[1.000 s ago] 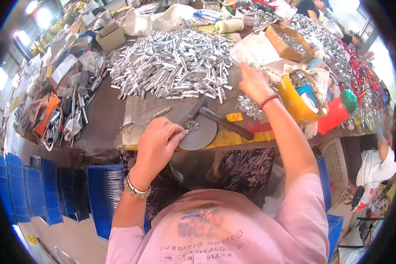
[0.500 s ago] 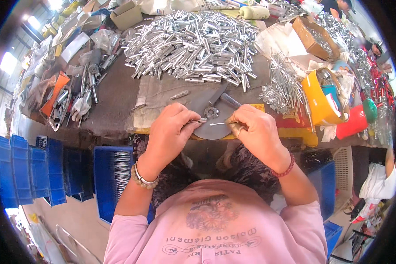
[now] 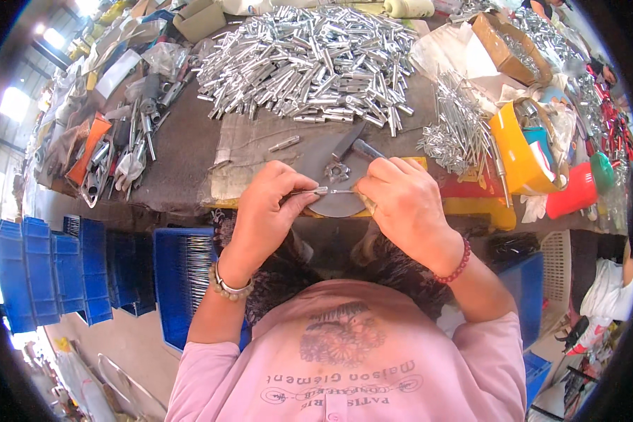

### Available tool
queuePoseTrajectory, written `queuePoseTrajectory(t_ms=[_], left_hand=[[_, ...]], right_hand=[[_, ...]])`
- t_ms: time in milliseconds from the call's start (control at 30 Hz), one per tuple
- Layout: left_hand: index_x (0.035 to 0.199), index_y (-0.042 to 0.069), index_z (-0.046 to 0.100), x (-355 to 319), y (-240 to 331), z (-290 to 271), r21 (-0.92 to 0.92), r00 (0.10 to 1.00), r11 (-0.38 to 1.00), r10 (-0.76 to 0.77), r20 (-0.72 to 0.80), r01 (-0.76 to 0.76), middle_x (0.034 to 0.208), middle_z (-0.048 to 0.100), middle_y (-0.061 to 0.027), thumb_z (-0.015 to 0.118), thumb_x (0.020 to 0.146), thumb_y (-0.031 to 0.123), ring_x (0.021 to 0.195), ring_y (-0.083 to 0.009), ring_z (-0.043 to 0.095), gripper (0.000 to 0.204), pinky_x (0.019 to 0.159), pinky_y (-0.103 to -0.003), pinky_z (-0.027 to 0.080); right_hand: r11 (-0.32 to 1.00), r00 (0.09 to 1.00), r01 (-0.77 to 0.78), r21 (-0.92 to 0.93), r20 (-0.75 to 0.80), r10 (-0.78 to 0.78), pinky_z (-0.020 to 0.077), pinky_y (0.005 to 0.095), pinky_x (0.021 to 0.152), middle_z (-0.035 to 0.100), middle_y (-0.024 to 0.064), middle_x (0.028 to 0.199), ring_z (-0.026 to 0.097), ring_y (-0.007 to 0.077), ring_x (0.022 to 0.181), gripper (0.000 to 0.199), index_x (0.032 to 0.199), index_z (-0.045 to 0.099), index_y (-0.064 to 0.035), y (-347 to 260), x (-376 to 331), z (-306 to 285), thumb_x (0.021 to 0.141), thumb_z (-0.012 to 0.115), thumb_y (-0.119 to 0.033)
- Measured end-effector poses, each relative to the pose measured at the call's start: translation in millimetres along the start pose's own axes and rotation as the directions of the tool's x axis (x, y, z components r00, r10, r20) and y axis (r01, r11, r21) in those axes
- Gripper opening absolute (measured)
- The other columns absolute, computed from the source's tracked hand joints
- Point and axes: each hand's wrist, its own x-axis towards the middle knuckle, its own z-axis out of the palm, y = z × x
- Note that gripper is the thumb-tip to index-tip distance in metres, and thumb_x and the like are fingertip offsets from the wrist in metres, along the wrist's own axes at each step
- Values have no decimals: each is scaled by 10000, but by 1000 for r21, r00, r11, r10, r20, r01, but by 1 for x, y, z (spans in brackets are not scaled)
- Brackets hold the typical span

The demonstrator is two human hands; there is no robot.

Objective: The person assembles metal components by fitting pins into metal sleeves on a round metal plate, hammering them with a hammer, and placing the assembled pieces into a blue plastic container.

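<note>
I am holding a small metal tube [image 3: 319,190] level between my two hands, just above the near edge of the round metal disc [image 3: 334,176] on the workbench [image 3: 183,151]. My left hand [image 3: 269,204] is pinching the tube between thumb and fingertips. My right hand [image 3: 401,200] is pinching a thin pin [image 3: 342,191] and is pointing it at the tube's open end; I cannot tell whether the pin is entering the tube yet.

Judging progress: this one piece appears to be at the joining step, not finished. A large heap of silver tubes [image 3: 309,60] is lying beyond the disc, so I am judging that most of the work is left. One loose tube [image 3: 283,144] is lying apart on the cloth mat.

Containers, working outward:
- A loose pile of long pins [image 3: 454,130] is lying right of the disc, uncontained.
- A yellow jug [image 3: 520,151] is standing beside that pile; its contents are unclear.
- A cardboard box [image 3: 510,49] at the far right is holding more small metal parts.
- A red cup [image 3: 573,191] is lying near the bench edge.
- A blue crate [image 3: 183,271] below the bench at my left is holding rows of thin rods; stacked blue bins [image 3: 32,274] are standing farther left, contents hidden.
</note>
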Motion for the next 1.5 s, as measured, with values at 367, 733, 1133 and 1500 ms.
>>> queuePoseTrajectory(t_ms=[367, 733, 1133, 1500], left_hand=[[1012, 13, 785, -2, -2, 2, -110, 999, 993, -46, 9, 47, 950, 621, -48, 831, 872, -35, 913, -192, 620, 156, 800, -316, 493], [992, 4, 778, -2, 1, 2, -105, 999, 994, -37, 38, 40, 944, 618, -57, 831, 870, -52, 904, -196, 616, 144, 794, -312, 492], [1007, 2, 775, -3, 4, 1, -108, 999, 994, -30, 13, 32, 963, 620, -66, 817, 882, -59, 908, -206, 624, 145, 786, -313, 496], [1004, -8, 774, -3, 0, 4, -67, 999, 997, 40, 3, -39, 950, 624, -86, 836, 898, -11, 872, -231, 633, 123, 772, -336, 509]], right_hand=[[998, 1000, 8, 57, -2, -8, 534, 442, 830, 636, 68, 911, 682, 287, 933, 37, 845, 738, -87, 5, 4, 6, 858, 706, -74], [994, 995, 100, 54, -24, -99, 546, 425, 841, 647, 71, 929, 677, 276, 935, 55, 900, 729, -104, 8, 0, 5, 866, 686, -97], [953, 988, -152, -262, -21, 151, 583, 439, 839, 698, 98, 974, 720, 325, 952, 110, 924, 773, -61, 87, -6, -34, 819, 769, -29], [953, 961, -275, -127, -46, 271, 594, 426, 813, 733, 142, 988, 745, 352, 904, 132, 1037, 739, -25, 91, -5, -25, 906, 724, -24]])
